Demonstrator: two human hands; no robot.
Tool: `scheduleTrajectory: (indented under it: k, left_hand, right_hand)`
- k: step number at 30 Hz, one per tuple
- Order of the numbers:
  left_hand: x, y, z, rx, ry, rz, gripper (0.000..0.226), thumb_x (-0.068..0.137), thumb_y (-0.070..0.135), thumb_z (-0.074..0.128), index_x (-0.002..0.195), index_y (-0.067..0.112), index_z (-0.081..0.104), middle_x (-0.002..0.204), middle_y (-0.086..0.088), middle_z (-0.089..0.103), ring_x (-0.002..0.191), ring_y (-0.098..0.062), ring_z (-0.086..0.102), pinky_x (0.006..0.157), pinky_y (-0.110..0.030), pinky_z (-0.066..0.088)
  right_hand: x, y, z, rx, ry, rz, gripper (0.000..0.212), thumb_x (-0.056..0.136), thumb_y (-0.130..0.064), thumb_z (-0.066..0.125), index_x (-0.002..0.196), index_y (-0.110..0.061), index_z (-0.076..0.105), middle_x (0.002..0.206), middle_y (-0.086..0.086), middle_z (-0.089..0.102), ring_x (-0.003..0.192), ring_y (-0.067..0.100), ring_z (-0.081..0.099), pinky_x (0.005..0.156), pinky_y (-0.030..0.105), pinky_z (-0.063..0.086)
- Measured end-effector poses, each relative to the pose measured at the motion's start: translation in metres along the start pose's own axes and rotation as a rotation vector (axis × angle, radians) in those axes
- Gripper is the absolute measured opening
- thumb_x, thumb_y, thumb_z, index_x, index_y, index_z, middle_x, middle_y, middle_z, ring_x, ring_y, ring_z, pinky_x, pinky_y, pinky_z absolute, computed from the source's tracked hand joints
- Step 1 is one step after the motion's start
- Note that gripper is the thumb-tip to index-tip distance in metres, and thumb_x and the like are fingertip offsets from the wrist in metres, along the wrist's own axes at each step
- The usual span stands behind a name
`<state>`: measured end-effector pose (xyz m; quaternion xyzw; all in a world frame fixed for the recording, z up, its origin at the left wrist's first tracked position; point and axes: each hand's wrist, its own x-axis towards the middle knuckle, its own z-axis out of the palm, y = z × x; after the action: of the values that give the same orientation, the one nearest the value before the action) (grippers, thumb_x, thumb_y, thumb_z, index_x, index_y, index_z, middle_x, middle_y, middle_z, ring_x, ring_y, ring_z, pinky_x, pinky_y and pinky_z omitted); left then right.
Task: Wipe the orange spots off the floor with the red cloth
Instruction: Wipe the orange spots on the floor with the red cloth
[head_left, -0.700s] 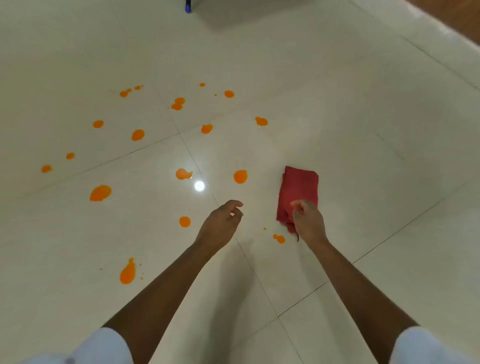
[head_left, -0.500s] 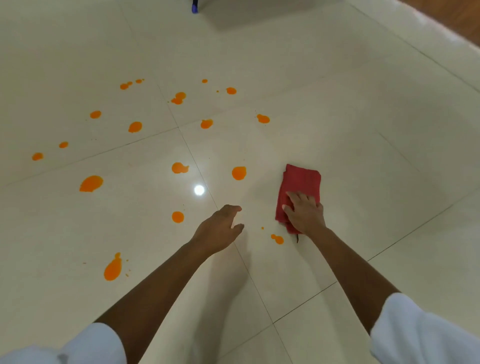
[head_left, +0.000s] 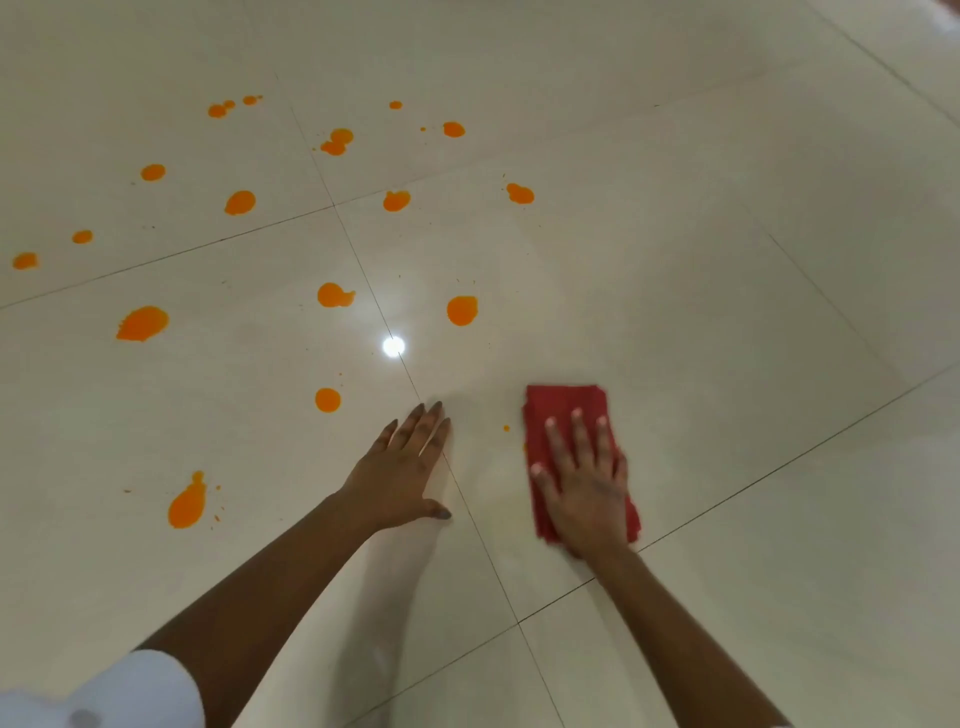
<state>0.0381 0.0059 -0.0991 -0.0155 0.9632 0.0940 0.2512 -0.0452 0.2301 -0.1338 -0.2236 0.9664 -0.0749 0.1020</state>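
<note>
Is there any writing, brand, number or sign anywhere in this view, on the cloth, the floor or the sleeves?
None: no text can be read anywhere in this view.
The red cloth under the right hand is plain, with no label showing.
The floor tiles carry only orange spots and a light glare.
The left hand and white sleeve bear no print.

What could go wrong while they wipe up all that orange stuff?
The left hand rests flat on the glossy floor near an orange spot; it might slip or get messy. The red cloth under the right hand could smear the tiny orange speck beside it instead of lifting it.
</note>
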Motion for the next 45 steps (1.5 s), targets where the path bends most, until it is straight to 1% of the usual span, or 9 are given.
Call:
scheduleTrajectory:
  k: [6, 12, 18, 24, 29, 32, 38, 42, 45]
  left_hand:
    - [-0.004, -0.009, 0.014, -0.043, 0.003, -0.042, 0.118, 0.074, 0.069, 0.053, 0.137, 0.009, -0.026, 0.14, -0.004, -0.037, 0.132, -0.019, -0.032, 0.117, -0.039, -0.006]
    - [-0.003, -0.008, 0.015, -0.042, 0.023, -0.037, 0.117, 0.073, 0.068, 0.054, 0.143, 0.007, -0.017, 0.14, -0.006, -0.038, 0.131, -0.025, -0.033, 0.115, -0.039, -0.008]
    - [0.002, -0.001, 0.015, -0.026, 0.021, -0.109, 0.123, 0.068, 0.075, 0.052, 0.142, 0.01, -0.021, 0.139, -0.004, -0.04, 0.131, -0.02, -0.034, 0.115, -0.039, -0.007]
    - [-0.005, -0.004, 0.016, -0.034, 0.06, -0.116, 0.114, 0.073, 0.072, 0.049, 0.143, 0.012, -0.018, 0.139, -0.004, -0.038, 0.133, -0.022, -0.032, 0.114, -0.037, -0.009]
    - [-0.031, -0.023, 0.033, -0.014, 0.135, -0.117, 0.107, 0.067, 0.079, 0.038, 0.143, 0.004, 0.027, 0.152, -0.014, 0.017, 0.139, -0.031, 0.022, 0.104, -0.049, 0.039]
    - [-0.045, -0.04, 0.046, 0.007, 0.166, -0.154, 0.101, 0.069, 0.079, 0.027, 0.138, 0.005, 0.031, 0.147, -0.015, 0.035, 0.137, -0.029, 0.026, 0.108, -0.044, 0.03]
    - [-0.068, -0.045, 0.055, -0.012, 0.169, -0.192, 0.094, 0.071, 0.073, 0.028, 0.136, 0.005, 0.034, 0.144, -0.015, 0.041, 0.135, -0.027, 0.024, 0.104, -0.044, 0.023]
    - [-0.088, -0.049, 0.063, -0.019, 0.191, -0.248, 0.092, 0.072, 0.072, 0.027, 0.136, 0.007, 0.035, 0.144, -0.014, 0.042, 0.135, -0.027, 0.025, 0.107, -0.048, 0.035]
    - [-0.103, -0.052, 0.069, -0.022, 0.222, -0.29, 0.092, 0.07, 0.073, 0.043, 0.134, 0.007, 0.042, 0.142, -0.013, 0.044, 0.135, -0.027, 0.032, 0.108, -0.047, 0.034]
  right_hand:
    - [0.021, -0.069, 0.02, 0.01, 0.023, -0.321, 0.057, 0.088, -0.045, 0.033, 0.143, -0.034, 0.028, 0.152, 0.002, 0.028, 0.141, 0.031, 0.021, 0.108, 0.054, 0.025]
    - [0.009, 0.001, 0.01, 0.017, 0.148, 0.256, 0.058, 0.09, -0.043, 0.023, 0.146, -0.03, 0.021, 0.155, 0.006, 0.019, 0.143, 0.031, 0.009, 0.11, 0.055, 0.016]
    - [0.01, -0.074, 0.024, 0.019, 0.051, -0.229, 0.056, 0.088, -0.043, 0.032, 0.143, -0.031, 0.032, 0.152, 0.005, 0.029, 0.14, 0.032, 0.022, 0.106, 0.055, 0.028]
    - [0.032, -0.004, 0.011, 0.028, 0.142, 0.236, 0.059, 0.088, -0.045, 0.021, 0.146, -0.032, 0.019, 0.156, 0.005, 0.017, 0.143, 0.031, 0.006, 0.11, 0.054, 0.013]
    - [-0.048, -0.096, 0.038, 0.005, 0.084, -0.206, 0.059, 0.085, -0.042, 0.037, 0.142, -0.03, 0.032, 0.151, 0.007, 0.031, 0.14, 0.032, 0.02, 0.106, 0.053, 0.02]
    - [0.033, -0.105, 0.028, -0.074, 0.078, -0.346, 0.055, 0.085, -0.041, 0.035, 0.138, -0.031, 0.041, 0.147, 0.005, 0.039, 0.136, 0.032, 0.031, 0.104, 0.055, 0.032]
    - [-0.006, -0.08, 0.031, 0.026, 0.147, 0.081, 0.057, 0.086, -0.04, 0.032, 0.141, -0.025, 0.037, 0.149, 0.011, 0.034, 0.138, 0.037, 0.024, 0.103, 0.059, 0.028]
    - [-0.032, -0.145, 0.045, -0.042, 0.052, -0.289, 0.059, 0.087, -0.044, 0.034, 0.143, -0.028, 0.031, 0.15, 0.009, 0.032, 0.139, 0.034, 0.024, 0.103, 0.058, 0.029]
    - [0.024, -0.161, 0.039, -0.06, 0.076, -0.249, 0.055, 0.085, -0.043, 0.035, 0.137, -0.027, 0.045, 0.145, 0.009, 0.041, 0.134, 0.036, 0.034, 0.1, 0.06, 0.032]
